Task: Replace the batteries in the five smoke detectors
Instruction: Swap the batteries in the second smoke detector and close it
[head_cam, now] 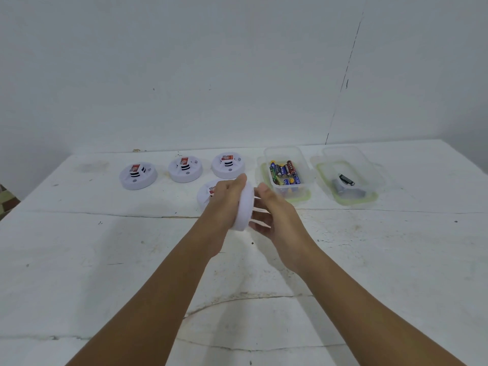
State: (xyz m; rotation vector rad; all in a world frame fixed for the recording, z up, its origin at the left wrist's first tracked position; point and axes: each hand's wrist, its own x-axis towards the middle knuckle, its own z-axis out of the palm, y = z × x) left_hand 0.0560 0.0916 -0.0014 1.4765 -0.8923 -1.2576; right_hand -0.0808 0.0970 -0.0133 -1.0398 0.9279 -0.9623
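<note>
I hold a white round smoke detector [244, 210] on edge above the table, between both hands. My left hand [227, 200] grips its left face, thumb over the top rim. My right hand [274, 215] holds the right side with fingers curled against it. Three white detectors, each with a red label on top, stand in a row at the back: one at the left [137, 175], one in the middle [185, 169] and one at the right [228, 165]. Another detector [207, 192] lies behind my left hand, partly hidden.
A clear tub [303, 165] holds several coloured batteries [284, 171] to the right of the detectors. A second clear tub [369, 178] further right holds a dark battery [346, 180]. The white table [105, 260] has cracks; a wall stands right behind it.
</note>
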